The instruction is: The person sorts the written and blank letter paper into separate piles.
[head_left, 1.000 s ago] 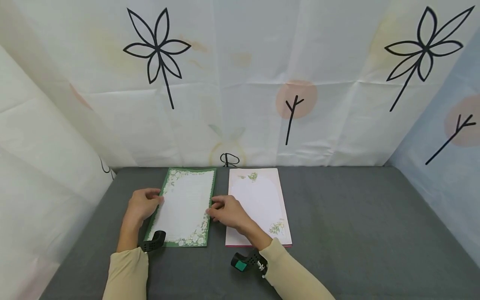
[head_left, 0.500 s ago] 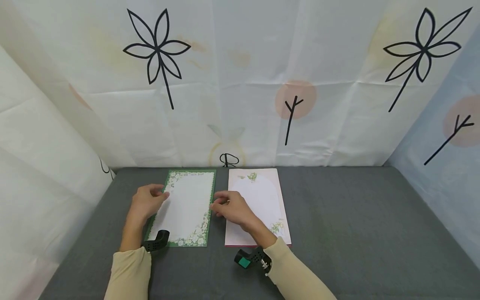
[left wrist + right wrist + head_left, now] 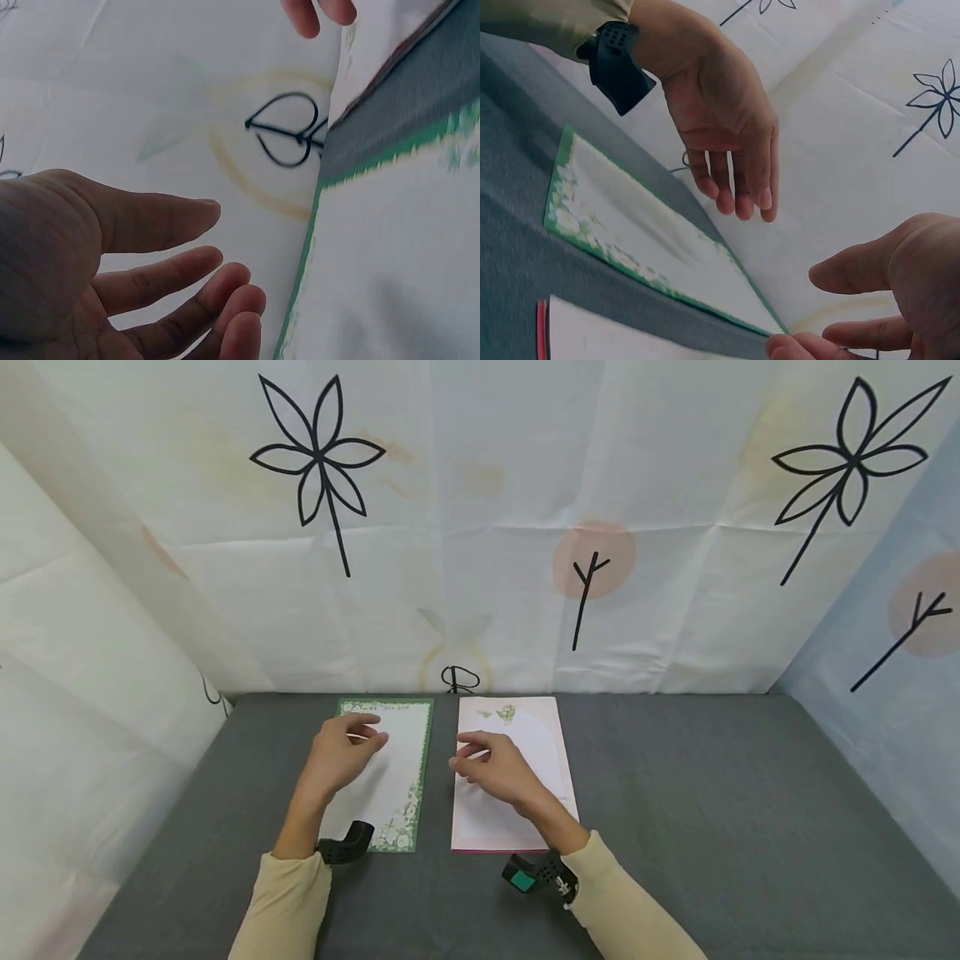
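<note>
Two portrait sheets of stationery lie side by side on the grey table. On the left is a white one with a green floral border (image 3: 397,768). The right one has a pale pink border (image 3: 543,752) and a thin red edge at its bottom, like a pad. My left hand (image 3: 345,756) hovers over the green-bordered sheet, fingers loosely bent, holding nothing. Above the left part of the pink-bordered pad is my right hand (image 3: 498,768), also holding nothing. The right wrist view shows the left hand (image 3: 720,120) raised off the green-bordered sheet (image 3: 645,217).
The grey cloth-covered table (image 3: 712,827) stretches away to the right of the pad. A white printed curtain (image 3: 480,485) hangs behind the table, with more fabric at the left and right sides. A black camera strap (image 3: 348,843) sits on the left wrist.
Both hands have let go of the green-bordered sheet's side edges and lifted. They have moved to the right, the left hand now over that sheet and the right over the pink-bordered pad.
</note>
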A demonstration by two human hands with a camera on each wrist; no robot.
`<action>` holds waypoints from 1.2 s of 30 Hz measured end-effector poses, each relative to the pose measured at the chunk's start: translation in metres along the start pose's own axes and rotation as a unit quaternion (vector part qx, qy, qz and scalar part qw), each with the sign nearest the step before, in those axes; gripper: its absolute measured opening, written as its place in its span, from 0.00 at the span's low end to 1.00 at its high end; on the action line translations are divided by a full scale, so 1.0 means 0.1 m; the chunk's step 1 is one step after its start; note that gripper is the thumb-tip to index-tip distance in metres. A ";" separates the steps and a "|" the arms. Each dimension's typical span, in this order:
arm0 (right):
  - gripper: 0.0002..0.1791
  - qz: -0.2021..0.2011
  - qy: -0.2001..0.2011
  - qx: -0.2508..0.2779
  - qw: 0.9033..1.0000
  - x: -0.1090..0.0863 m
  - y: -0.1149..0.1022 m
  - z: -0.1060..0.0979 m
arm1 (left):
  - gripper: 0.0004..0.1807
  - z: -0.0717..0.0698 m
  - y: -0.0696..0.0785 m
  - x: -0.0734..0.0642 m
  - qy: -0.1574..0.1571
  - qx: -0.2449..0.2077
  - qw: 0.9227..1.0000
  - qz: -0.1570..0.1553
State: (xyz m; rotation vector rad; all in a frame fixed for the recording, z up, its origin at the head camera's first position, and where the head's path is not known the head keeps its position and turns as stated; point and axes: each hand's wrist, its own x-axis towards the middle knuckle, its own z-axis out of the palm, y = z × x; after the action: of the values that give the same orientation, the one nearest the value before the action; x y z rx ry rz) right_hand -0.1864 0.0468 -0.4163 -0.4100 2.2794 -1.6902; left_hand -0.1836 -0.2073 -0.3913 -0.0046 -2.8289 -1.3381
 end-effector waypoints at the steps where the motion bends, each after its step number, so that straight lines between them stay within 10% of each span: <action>1: 0.27 0.001 0.006 -0.004 1.000 -0.01 0.01 -0.04 | 0.22 0.03 0.02 0.00 -0.002 -0.006 1.000 0.006; 18: 0.25 0.007 0.081 -0.089 0.993 -0.37 0.23 -0.78 | 0.20 0.58 0.28 -0.01 -0.070 -0.084 0.992 0.061; 36: 0.23 0.071 0.114 -0.172 0.976 -0.49 0.41 -1.22 | 0.30 0.93 0.29 -0.02 -0.075 -0.070 0.995 0.004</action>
State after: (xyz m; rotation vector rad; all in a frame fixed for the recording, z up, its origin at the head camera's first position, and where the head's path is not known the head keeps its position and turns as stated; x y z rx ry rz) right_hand -0.1903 0.1850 -0.4192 -0.1171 2.7063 -1.3346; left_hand -0.1818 -0.1168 -0.4275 -0.1243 -2.8421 -1.5970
